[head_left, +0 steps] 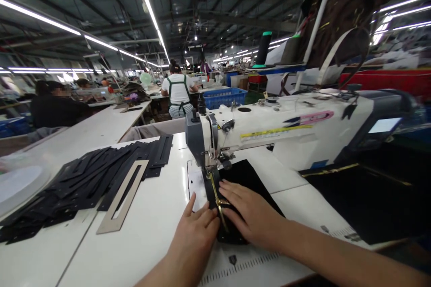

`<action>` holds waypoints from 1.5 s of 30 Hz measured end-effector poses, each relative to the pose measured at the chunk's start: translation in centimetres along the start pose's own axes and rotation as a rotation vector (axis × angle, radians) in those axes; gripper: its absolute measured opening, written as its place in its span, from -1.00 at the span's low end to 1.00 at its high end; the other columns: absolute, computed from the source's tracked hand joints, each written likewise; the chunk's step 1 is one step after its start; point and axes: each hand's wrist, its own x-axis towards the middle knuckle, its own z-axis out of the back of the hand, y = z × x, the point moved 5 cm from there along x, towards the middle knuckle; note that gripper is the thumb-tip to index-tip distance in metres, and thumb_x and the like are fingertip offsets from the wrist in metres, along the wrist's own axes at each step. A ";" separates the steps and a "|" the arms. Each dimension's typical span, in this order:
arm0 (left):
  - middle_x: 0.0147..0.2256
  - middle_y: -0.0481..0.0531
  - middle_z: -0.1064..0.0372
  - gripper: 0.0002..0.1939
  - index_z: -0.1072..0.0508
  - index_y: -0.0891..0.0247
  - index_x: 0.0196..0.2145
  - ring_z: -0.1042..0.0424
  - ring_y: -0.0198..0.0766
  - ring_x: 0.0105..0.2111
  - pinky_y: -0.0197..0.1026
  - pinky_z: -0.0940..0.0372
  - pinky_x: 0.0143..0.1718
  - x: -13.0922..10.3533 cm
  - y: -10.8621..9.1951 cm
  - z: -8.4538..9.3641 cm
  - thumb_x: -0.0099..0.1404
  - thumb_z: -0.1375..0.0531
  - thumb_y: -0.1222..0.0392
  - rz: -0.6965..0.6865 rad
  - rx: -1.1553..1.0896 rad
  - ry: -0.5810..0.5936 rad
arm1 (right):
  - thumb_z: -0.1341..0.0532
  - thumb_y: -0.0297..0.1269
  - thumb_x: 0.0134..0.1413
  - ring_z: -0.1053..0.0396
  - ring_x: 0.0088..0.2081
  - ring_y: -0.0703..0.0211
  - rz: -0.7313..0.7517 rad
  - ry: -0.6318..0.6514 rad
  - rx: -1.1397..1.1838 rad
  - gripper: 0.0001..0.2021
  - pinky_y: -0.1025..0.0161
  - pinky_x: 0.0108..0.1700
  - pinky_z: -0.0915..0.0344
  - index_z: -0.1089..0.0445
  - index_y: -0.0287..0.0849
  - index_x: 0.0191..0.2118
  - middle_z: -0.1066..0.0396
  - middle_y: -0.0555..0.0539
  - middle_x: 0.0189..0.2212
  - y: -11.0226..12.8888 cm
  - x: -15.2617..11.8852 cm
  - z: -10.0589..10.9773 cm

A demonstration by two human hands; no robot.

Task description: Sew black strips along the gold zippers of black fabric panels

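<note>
My left hand (pixel 197 228) and right hand (pixel 251 215) lie flat, palms down, fingers stretched forward and nearly touching, forearms angled in from below.

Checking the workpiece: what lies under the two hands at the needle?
A black fabric piece with a gold zipper lies under the left hand and right hand. The parts beneath the palms are hidden.

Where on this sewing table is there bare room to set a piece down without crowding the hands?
Free: the white tabletop between the grey template and the left hand; also the strip right of the black fabric, before the table's edge. Crowded: around the needle, where both the left and the right hand press the fabric, and far left under the black cut pieces.
</note>
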 end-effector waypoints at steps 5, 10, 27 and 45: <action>-0.33 -0.01 -0.47 -0.69 -0.41 0.30 -0.36 -0.44 -0.24 -0.20 0.00 0.16 0.19 0.2 -0.1 0.2 0.34 0.10 0.35 -0.030 0.020 -0.074 | -0.01 -0.40 0.08 -0.09 0.13 -0.07 -0.006 0.072 -0.115 -0.57 -0.02 0.13 -0.11 -0.21 -0.49 0.08 -0.14 -0.31 0.10 -1.2 -0.1 -2.4; -0.30 0.01 -0.46 -0.71 -0.42 0.31 -0.33 -0.43 -0.23 -0.17 0.01 0.11 0.18 0.5 0.3 0.2 0.33 0.10 0.37 -0.046 0.006 -0.033 | 0.00 -0.39 0.08 -0.10 0.12 -0.04 -0.013 0.068 -0.119 -0.56 0.02 0.13 -0.11 -0.23 -0.46 0.07 -0.13 -0.28 0.10 -1.4 0.1 -2.2; -0.36 0.03 -0.43 -0.73 -0.40 0.29 -0.34 -0.43 -0.24 -0.21 0.03 -0.14 0.08 2.3 3.8 -1.1 0.32 0.09 0.34 -0.060 -0.045 0.046 | -0.07 -0.42 0.03 -0.24 0.01 0.00 -0.032 -0.020 -0.003 -0.63 0.07 0.09 -0.16 -0.31 -0.43 -0.02 -0.30 -0.29 -0.02 -3.8 3.3 -2.2; -0.34 0.03 -0.43 -0.76 -0.40 0.26 -0.36 -0.42 -0.22 -0.20 0.05 -0.17 0.05 2.4 5.2 -1.9 0.27 0.05 0.36 -0.054 -0.013 0.024 | -0.06 -0.43 0.10 -0.32 -0.38 0.11 -0.194 -0.123 -0.128 -0.83 0.21 -0.30 -0.21 -0.37 -0.23 -0.43 -0.39 -0.10 -0.45 -6.1 5.8 -2.5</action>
